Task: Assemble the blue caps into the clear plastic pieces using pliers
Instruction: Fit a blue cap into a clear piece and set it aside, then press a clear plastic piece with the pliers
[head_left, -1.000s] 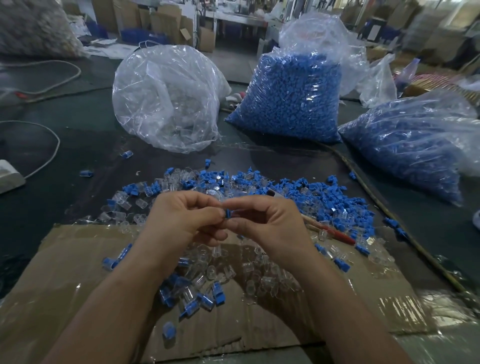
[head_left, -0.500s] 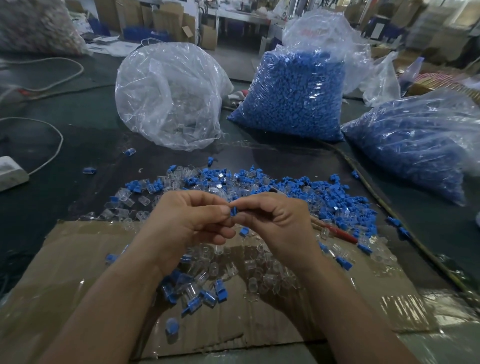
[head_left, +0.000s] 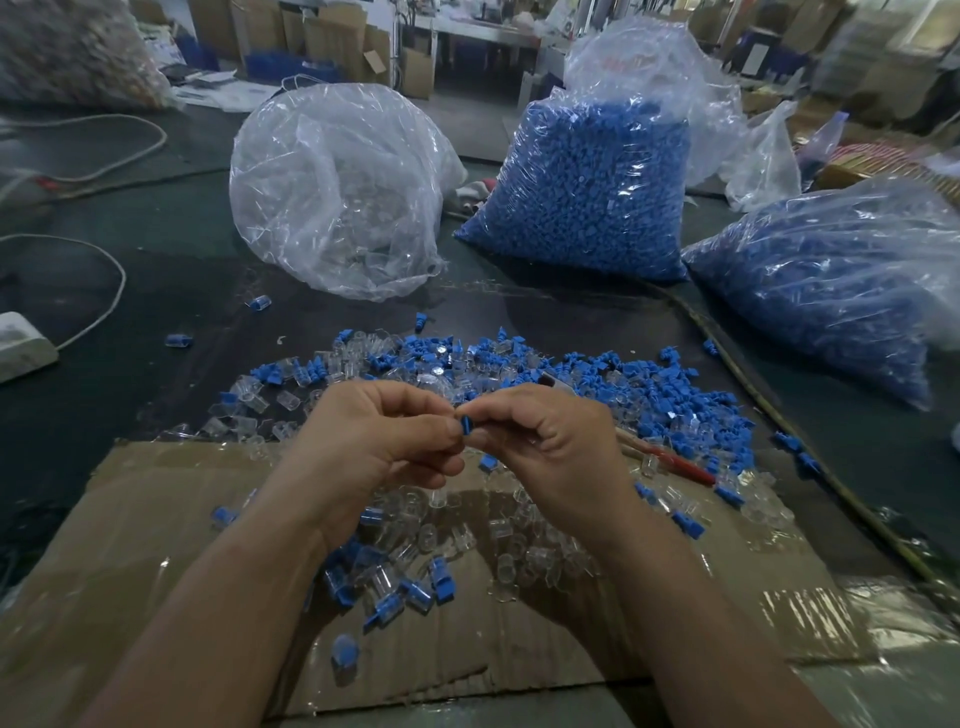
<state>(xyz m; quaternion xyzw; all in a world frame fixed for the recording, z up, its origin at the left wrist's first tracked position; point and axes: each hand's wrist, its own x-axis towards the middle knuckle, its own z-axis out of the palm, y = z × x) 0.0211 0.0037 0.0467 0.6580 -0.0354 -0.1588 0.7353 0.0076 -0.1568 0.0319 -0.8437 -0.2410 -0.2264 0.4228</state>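
Left hand (head_left: 379, 434) and right hand (head_left: 553, 441) meet fingertip to fingertip over the brown cardboard sheet (head_left: 156, 519), both pinching one small blue plastic cap (head_left: 466, 426), axis seemingly left-right; red-handled pliers (head_left: 680, 464) lie untouched, nearest the right hand.

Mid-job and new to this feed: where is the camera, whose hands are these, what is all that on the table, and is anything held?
No machine here: a person works bare-handed, and the one camera sits on their head, looking forward and down. The left hand and right hand meet in the middle, both pinching one small blue cap; any clear piece there is hidden. Below them lies a cardboard sheet strewn with clear pieces and capped pieces. Beyond is a mixed pile of loose parts. A red-handled tool, probably the pliers, lies untouched right of the right hand. Further back stand a clear bag and two bags of blue caps.
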